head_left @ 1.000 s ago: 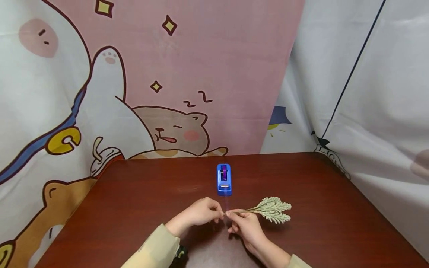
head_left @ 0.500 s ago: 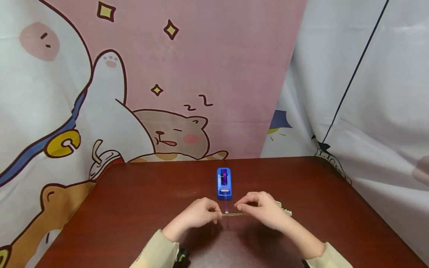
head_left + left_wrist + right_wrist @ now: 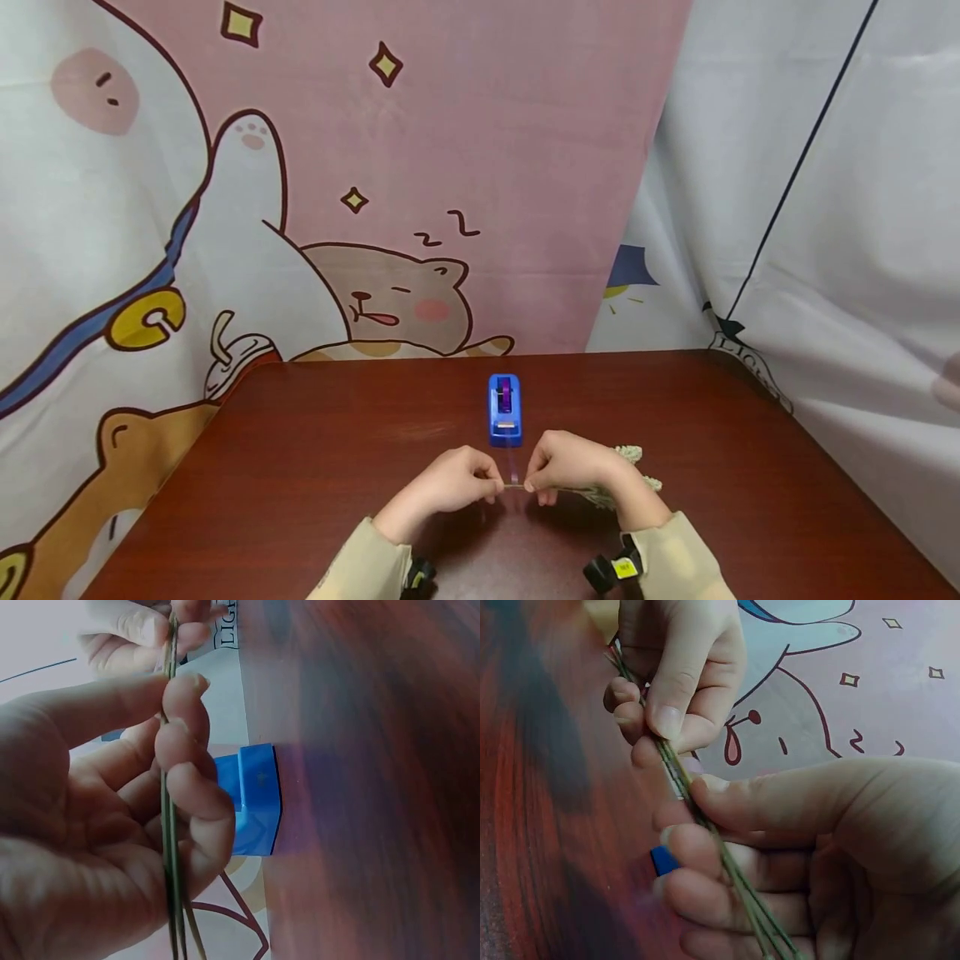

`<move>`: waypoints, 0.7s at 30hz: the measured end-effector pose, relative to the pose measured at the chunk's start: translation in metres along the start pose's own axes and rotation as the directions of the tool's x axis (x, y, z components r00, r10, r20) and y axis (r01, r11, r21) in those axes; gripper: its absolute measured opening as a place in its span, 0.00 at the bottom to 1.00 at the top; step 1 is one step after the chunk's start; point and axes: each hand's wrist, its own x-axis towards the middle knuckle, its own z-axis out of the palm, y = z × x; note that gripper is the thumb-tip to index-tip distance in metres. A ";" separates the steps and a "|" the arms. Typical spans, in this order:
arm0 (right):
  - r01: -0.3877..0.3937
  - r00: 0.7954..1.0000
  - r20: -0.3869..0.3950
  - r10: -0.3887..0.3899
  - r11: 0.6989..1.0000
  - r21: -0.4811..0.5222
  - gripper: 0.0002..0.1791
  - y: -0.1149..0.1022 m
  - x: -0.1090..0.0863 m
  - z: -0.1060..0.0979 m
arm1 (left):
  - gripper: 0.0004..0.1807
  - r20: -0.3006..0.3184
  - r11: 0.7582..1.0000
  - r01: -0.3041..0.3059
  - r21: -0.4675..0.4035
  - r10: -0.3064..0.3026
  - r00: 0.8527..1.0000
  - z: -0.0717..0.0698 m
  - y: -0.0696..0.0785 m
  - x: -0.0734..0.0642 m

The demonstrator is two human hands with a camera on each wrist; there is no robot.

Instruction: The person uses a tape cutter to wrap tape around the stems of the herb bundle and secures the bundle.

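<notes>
Thin green stems (image 3: 174, 847) run between both hands in the wrist views. My left hand (image 3: 456, 479) pinches their bare end between thumb and fingers. Close to its right, my right hand (image 3: 573, 461) pinches the same stems with thumb and forefinger. The pale green flower heads (image 3: 628, 454) stick out to the right, partly hidden behind the right hand and wrist. A blue tape dispenser (image 3: 505, 427) with a purple roll stands just beyond the hands. From it a strip of clear tape (image 3: 513, 467) reaches toward the stems in the gap between the hands.
The dark red-brown table (image 3: 360, 417) lies under both arms. A cartoon-printed cloth (image 3: 540, 167) hangs along its back edge, and a white curtain (image 3: 840, 250) hangs at the right. Wrist cameras (image 3: 615, 571) sit near the sleeves.
My right hand has let go, lifted over and turned, then come back down to pinch the stems near the tape. The left hand keeps its grip, almost in place.
</notes>
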 end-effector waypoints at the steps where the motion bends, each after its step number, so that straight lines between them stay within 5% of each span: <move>1: -0.004 1.000 0.002 0.004 1.000 0.005 0.09 0.001 0.001 0.000 | 0.07 0.012 1.000 0.004 -0.003 -0.004 1.000 0.000 -0.001 0.001; 9: -0.006 1.000 0.018 0.005 0.999 0.032 0.10 0.005 0.001 0.001 | 0.06 0.165 0.985 0.078 -0.152 -0.052 0.985 -0.005 -0.004 0.009; 14: 0.000 1.000 0.023 0.000 1.000 0.030 0.10 0.006 0.001 0.002 | 0.06 0.185 0.973 0.096 -0.209 -0.057 0.981 -0.003 -0.007 0.009; 21: 0.011 0.999 0.033 -0.012 1.000 0.029 0.11 0.009 0.002 0.001 | 0.08 0.134 0.998 -0.051 0.029 0.046 0.990 -0.004 -0.005 0.008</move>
